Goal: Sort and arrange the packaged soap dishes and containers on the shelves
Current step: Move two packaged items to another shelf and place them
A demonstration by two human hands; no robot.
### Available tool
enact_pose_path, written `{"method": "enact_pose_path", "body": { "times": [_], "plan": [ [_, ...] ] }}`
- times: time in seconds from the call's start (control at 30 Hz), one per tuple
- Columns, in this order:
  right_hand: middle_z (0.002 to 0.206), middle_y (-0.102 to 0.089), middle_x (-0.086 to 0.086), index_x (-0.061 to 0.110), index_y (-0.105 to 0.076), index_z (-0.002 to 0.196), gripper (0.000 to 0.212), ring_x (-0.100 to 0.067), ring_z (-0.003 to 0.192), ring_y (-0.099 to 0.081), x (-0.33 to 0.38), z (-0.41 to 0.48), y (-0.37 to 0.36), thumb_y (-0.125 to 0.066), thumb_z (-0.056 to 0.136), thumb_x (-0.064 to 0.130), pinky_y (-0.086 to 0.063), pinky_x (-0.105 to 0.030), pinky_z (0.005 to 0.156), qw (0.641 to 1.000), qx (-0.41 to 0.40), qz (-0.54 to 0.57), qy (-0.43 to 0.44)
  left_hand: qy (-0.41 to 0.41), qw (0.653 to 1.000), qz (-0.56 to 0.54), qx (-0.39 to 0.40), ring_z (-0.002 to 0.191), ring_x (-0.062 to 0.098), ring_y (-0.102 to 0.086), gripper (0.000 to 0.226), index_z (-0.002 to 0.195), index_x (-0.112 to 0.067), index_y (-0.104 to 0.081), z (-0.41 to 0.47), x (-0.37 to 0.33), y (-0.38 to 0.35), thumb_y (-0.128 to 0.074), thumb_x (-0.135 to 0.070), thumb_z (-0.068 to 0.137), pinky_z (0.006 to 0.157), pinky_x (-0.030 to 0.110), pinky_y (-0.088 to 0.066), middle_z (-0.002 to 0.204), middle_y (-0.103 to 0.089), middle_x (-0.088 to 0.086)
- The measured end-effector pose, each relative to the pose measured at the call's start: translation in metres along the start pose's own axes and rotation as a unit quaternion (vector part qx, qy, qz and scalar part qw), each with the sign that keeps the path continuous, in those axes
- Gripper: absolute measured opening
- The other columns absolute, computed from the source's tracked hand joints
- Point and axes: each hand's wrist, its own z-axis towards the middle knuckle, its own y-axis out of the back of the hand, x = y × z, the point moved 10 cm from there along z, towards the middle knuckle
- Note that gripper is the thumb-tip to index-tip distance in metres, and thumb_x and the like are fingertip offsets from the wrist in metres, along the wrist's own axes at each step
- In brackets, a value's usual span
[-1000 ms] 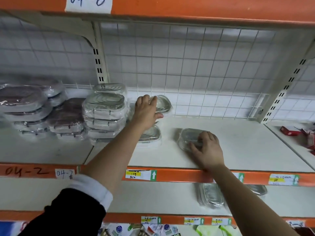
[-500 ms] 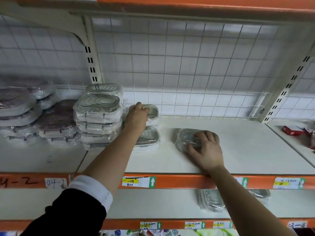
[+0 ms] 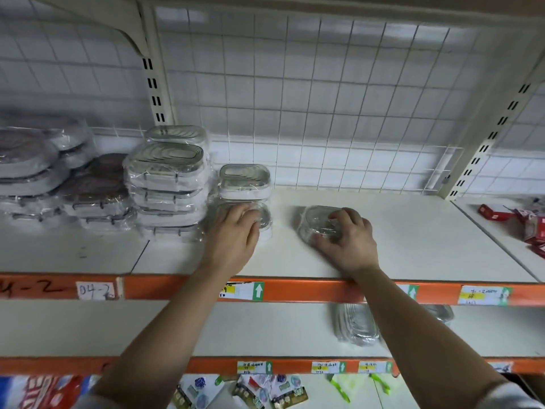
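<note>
Head camera shows both arms stretched forward onto the shelf [image 3: 413, 231]. Its grip released, the left hand [image 3: 236, 234] lays its fingers on the lower dish [image 3: 264, 215] of a two-high stack; the right hand [image 3: 349, 237] grasps a clear wrapped dish [image 3: 317, 218] lying nearby.

Upper shelf: the upper dish [image 3: 244, 180], clear and film-wrapped, sits level on the lower dish [image 3: 263, 217], which the left hand [image 3: 233, 240] touches. At their 9 o'clock, touching, stands the tall stack [image 3: 168, 178] of clear wrapped containers. At its 9 o'clock are the dark-lidded containers [image 3: 97, 187], unevenly piled. At the pair's 3 o'clock, apart, the single dish [image 3: 317, 221] lies flat, gripped by the right hand [image 3: 351, 243].
</note>
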Motion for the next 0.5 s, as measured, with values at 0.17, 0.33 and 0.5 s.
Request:
{"method": "enact_pose_path", "body": {
  "times": [0.17, 0.33, 0.5],
  "plan": [
    [0.128, -0.052, 0.003, 0.021, -0.056, 0.116, 0.054, -0.03, 0.118, -0.042, 0.012, -0.004, 0.007, -0.075, 0.074, 0.049, -0.043, -0.037, 0.085, 0.999, -0.019, -0.002, 0.037, 0.013, 0.998, 0.01, -0.053, 0.082, 0.03, -0.062, 0.026, 0.093, -0.009, -0.072, -0.018, 0.0, 0.027, -0.049, -0.022, 0.09, 0.073, 0.041, -0.052, 0.091, -0.065, 0.007],
    [0.113, -0.054, -0.001, 0.013, -0.057, 0.108, 0.05, -0.029, 0.106, -0.053, 0.04, -0.011, 0.026, -0.081, 0.073, 0.038, -0.047, -0.04, 0.089, 0.985, -0.1, 0.113, 0.078, -0.006, 0.991, 0.021, -0.134, 0.07, 0.029, -0.059, 0.023, 0.078, -0.008, -0.067, -0.035, -0.001, 0.041, -0.051, -0.018, 0.09, 0.067, 0.037, -0.048, 0.076, -0.063, 0.005],
    [0.098, -0.056, 0.001, 0.012, -0.056, 0.094, 0.05, -0.019, 0.092, -0.055, 0.115, 0.01, -0.006, -0.085, 0.068, 0.043, -0.047, -0.035, 0.078, 0.971, -0.006, 0.178, 0.16, -0.041, 0.985, 0.031, -0.164, 0.062, 0.025, -0.054, 0.025, 0.072, -0.011, -0.061, -0.038, -0.005, 0.044, -0.047, -0.02, 0.092, 0.06, 0.036, -0.044, 0.069, -0.058, 0.001]
  ]
}}
